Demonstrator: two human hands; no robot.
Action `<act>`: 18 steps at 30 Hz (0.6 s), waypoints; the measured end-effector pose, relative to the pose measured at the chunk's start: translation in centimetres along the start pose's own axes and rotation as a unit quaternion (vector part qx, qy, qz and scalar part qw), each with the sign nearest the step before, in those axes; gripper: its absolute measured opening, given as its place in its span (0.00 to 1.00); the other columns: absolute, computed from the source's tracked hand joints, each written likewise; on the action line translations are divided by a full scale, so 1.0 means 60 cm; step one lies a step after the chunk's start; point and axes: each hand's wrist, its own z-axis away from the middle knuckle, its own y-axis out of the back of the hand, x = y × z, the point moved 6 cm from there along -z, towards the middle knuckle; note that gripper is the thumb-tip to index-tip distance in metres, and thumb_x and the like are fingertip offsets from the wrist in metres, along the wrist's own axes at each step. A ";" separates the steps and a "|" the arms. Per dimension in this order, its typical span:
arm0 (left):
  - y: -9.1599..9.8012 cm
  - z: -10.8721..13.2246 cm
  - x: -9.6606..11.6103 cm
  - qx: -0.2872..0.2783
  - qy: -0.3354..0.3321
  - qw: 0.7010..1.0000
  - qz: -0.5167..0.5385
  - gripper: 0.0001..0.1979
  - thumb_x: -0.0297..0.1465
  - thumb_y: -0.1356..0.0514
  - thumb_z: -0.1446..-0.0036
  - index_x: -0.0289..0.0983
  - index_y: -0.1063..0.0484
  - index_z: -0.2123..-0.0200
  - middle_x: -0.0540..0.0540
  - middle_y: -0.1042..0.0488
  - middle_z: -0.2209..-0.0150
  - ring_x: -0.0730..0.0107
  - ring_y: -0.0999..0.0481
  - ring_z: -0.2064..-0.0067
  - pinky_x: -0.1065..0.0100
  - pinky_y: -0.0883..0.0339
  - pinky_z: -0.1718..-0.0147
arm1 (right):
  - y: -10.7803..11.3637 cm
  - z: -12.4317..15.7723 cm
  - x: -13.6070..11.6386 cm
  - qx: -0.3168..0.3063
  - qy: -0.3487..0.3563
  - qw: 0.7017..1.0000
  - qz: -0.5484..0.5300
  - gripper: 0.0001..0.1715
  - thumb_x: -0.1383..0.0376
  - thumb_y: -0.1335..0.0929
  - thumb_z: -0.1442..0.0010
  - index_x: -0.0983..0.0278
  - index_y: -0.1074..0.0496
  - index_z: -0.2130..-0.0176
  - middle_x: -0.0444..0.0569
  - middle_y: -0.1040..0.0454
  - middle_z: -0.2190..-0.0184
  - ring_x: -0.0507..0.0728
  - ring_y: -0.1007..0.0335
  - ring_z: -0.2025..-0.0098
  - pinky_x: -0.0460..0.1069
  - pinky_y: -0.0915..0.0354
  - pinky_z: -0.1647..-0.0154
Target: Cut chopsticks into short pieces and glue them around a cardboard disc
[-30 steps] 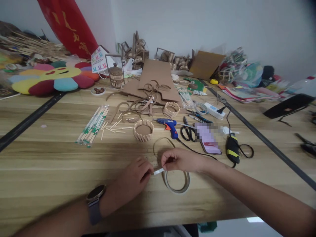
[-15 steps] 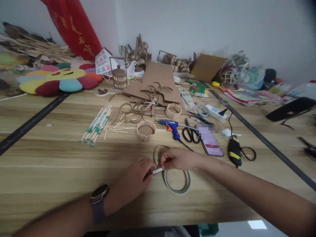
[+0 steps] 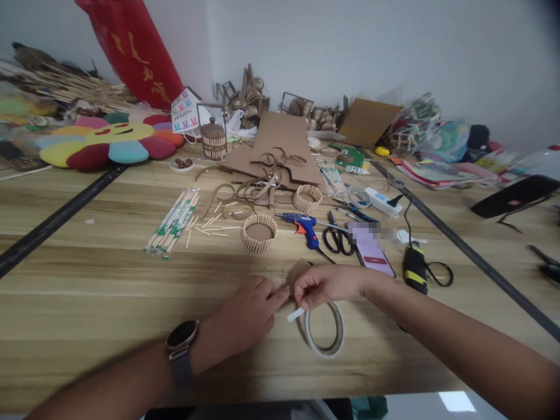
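Observation:
My right hand (image 3: 326,286) is closed in a pinch on the loose white end of a tape roll (image 3: 324,350). The short white strip (image 3: 295,315) sticks out below its fingertips, and the roll stands tilted just beneath the hand. To the left, my left hand (image 3: 249,315) has its index finger stretched toward the right fingertips, its other fingers loosely curled and nothing visible held. Behind the right hand, a thin brown strip (image 3: 301,269) is partly hidden and blurred; I cannot tell which fingers touch it.
Beyond the hands stand two stick-walled rings (image 3: 259,233), a blue glue gun (image 3: 306,224), black scissors (image 3: 339,236) and a phone (image 3: 371,251). Bagged sticks (image 3: 172,224) lie left. Brown strips and cardboard (image 3: 280,137) are farther back. A black-yellow tool (image 3: 415,268) lies right.
My right hand has moved slightly right and down with the tape end, and the roll shifted with it. My left index finger has straightened, away from the white strip.

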 end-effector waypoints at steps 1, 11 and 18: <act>-0.002 -0.001 0.002 -0.005 -0.003 1.000 -0.012 0.21 0.26 0.47 0.37 0.37 0.34 0.41 0.42 0.27 0.57 0.58 0.30 0.57 0.59 0.32 0.55 | 0.001 0.001 0.001 0.000 0.000 1.000 -0.001 0.23 0.49 0.25 0.46 0.67 0.27 0.68 0.43 0.30 0.70 0.51 0.36 0.67 0.47 0.39 0.62; 0.021 0.004 -0.011 0.124 -0.031 0.968 0.214 0.29 0.19 0.51 0.39 0.38 0.39 0.36 0.42 0.30 0.40 0.63 0.31 0.40 0.61 0.37 0.40 | 0.001 0.004 -0.004 -0.001 0.009 1.000 0.026 0.19 0.53 0.25 0.44 0.67 0.26 0.69 0.41 0.31 0.72 0.50 0.38 0.68 0.46 0.40 0.64; 0.034 -0.041 -0.045 0.038 0.076 0.942 0.324 0.17 0.24 0.47 0.39 0.38 0.22 0.53 0.48 0.21 0.60 0.67 0.22 0.59 0.65 0.27 0.57 | -0.002 0.000 0.001 0.000 -0.005 1.000 0.015 0.19 0.53 0.25 0.48 0.67 0.26 0.69 0.40 0.32 0.73 0.50 0.38 0.68 0.46 0.40 0.63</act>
